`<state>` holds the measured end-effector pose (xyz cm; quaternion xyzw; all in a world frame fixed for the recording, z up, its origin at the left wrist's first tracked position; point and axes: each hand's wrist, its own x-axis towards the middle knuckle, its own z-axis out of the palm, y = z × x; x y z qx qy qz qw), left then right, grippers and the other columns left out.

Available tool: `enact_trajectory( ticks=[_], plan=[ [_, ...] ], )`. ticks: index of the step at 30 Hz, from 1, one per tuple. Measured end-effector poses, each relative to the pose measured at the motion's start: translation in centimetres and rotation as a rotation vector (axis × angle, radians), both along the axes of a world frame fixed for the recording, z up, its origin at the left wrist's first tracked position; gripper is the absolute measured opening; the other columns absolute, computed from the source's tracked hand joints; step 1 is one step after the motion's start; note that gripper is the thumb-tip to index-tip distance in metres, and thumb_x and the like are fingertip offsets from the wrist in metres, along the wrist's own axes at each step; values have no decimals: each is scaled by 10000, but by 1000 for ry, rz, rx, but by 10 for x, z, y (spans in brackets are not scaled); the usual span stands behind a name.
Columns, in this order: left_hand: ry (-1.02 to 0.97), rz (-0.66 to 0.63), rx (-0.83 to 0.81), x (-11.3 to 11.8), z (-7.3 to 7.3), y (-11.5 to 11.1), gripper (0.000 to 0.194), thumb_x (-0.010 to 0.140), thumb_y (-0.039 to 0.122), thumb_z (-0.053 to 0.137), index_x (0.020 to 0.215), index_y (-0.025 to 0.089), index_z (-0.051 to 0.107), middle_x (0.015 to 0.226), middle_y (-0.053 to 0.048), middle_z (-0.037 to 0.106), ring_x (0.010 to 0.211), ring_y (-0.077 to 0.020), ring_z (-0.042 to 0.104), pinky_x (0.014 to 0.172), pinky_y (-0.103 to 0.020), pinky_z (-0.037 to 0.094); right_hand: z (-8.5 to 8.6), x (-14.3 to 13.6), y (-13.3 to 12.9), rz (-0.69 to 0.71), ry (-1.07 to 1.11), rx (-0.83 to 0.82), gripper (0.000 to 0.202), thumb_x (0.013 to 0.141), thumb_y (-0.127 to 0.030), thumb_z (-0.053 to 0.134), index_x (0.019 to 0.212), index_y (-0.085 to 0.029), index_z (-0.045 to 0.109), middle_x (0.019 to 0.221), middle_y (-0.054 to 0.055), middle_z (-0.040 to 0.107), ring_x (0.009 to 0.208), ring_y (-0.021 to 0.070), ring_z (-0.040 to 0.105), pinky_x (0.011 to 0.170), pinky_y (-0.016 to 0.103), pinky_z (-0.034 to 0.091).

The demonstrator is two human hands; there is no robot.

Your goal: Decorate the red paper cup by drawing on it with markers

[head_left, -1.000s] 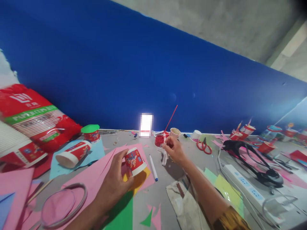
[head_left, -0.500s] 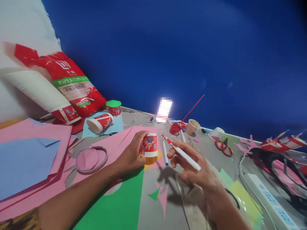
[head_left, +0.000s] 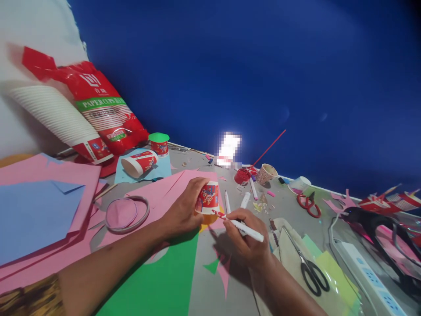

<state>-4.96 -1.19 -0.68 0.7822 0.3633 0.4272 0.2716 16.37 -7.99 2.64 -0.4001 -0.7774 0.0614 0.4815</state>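
Note:
My left hand (head_left: 184, 204) grips a red-and-white printed paper cup (head_left: 210, 196) from its left side, above the sheets of coloured paper. Between the fingers of my right hand (head_left: 249, 235) is a white marker (head_left: 245, 229) with a red-and-white front end. Its tip points left and reaches the cup's lower edge; whether it touches, I cannot tell. Another slim white marker (head_left: 227, 202) lies just right of the cup. Behind my right fingers a short white piece (head_left: 245, 200) shows, partly hidden. Green paper (head_left: 158, 281) and pink paper (head_left: 173, 186) lie beneath my left arm.
At the left lean stacked white cups (head_left: 54, 116) and a red cup bag (head_left: 105, 109). Black-handled scissors (head_left: 311, 272) rest on cloth at right, red-handled scissors (head_left: 308, 204) farther back. A power strip (head_left: 370, 276) and a round ring (head_left: 128, 214) lie on the table.
My right hand has moved left and brought the marker's tip to the cup's lower edge. The black-handled scissors have come into view. My left hand keeps its hold on the cup.

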Motion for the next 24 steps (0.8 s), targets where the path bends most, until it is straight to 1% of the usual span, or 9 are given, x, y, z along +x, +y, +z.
enact_trajectory(
  ticks=[3,6,14,18,24],
  plan=[
    [-8,4,-6,1,-1,-1,797,801,249,748,1506,243,376,1543,-148,468,1467,-361,455,1247,-564,390,-9,-1,1,35,-50,37,54,1005,-211,651,979,-257,665,791,35,745,674,202,702,634,339,556],
    [-10,3,-9,2,1,-2,793,791,223,738,1498,244,379,1537,-146,472,1467,-362,453,1249,-570,386,-13,-2,1,63,-65,76,86,1001,-179,659,1009,-262,637,792,28,736,672,200,682,633,343,540],
    [-8,-2,16,3,-1,-2,818,788,208,773,1494,254,362,1494,-135,493,1411,-340,491,1198,-551,449,-11,-4,3,103,-39,93,106,1001,-142,651,1024,-243,632,803,15,728,679,181,671,631,317,530],
    [-6,-4,69,3,-2,-1,821,784,159,743,1497,252,349,1491,-135,483,1413,-324,492,1203,-535,453,-11,-4,3,113,-39,119,117,997,-117,654,1030,-228,639,807,17,730,684,174,668,641,312,530],
    [2,5,70,3,-1,-2,825,780,159,756,1493,265,355,1470,-120,501,1381,-316,517,1186,-523,475,-11,-5,2,105,-38,122,107,1002,-126,652,1012,-231,637,795,15,725,669,176,667,627,310,528]
  ],
)
